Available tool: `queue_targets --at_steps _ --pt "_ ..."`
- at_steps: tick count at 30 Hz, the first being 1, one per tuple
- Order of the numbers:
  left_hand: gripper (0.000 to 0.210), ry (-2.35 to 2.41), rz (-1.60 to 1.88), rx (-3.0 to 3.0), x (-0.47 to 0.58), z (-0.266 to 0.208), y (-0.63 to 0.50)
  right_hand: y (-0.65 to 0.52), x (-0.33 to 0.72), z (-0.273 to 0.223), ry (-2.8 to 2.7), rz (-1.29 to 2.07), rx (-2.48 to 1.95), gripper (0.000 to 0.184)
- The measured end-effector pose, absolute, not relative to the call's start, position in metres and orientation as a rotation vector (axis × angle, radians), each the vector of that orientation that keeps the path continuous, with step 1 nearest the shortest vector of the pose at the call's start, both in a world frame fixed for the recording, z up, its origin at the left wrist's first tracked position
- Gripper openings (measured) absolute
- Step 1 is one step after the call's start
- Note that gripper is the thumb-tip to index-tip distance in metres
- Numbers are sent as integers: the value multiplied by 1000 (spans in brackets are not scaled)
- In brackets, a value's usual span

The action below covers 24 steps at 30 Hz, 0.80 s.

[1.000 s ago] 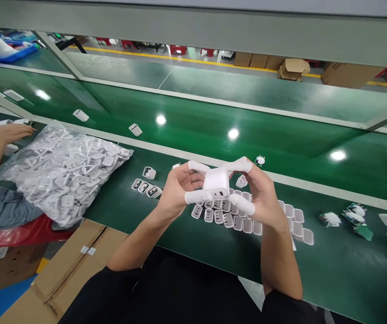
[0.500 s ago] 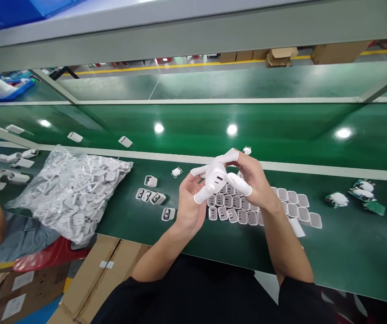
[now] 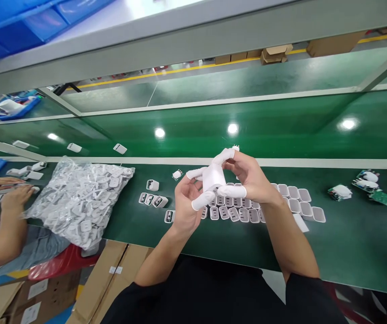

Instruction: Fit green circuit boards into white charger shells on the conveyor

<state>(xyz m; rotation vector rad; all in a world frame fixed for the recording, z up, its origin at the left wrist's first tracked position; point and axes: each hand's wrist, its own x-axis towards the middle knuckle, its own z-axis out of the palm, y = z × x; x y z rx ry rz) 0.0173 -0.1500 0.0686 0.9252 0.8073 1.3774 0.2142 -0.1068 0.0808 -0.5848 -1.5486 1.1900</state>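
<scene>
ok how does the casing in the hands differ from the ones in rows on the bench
The held casing is raised between the left hand and right hand; the row casings sit on the green bench. The held casing shows a smooth outer side, while the row casings show their open tops. Both are white with rounded corners.

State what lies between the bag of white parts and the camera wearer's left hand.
In the head view: five white casings and a white-topped circuit board.
</scene>
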Motion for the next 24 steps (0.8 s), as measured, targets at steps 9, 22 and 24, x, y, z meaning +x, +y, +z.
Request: queue_targets --at_steps 9,22,24 --pt "55 812 1420 825 28 72 -155 -101 205 70 -1498 1194 -530 46" --pt "55 768 1360 830 31 67 -156 -103 217 79 -1558 1057 -585 43" --pt "58 788 1296 871 24 65 -155 -109 218 85 -1608 924 -654 52"
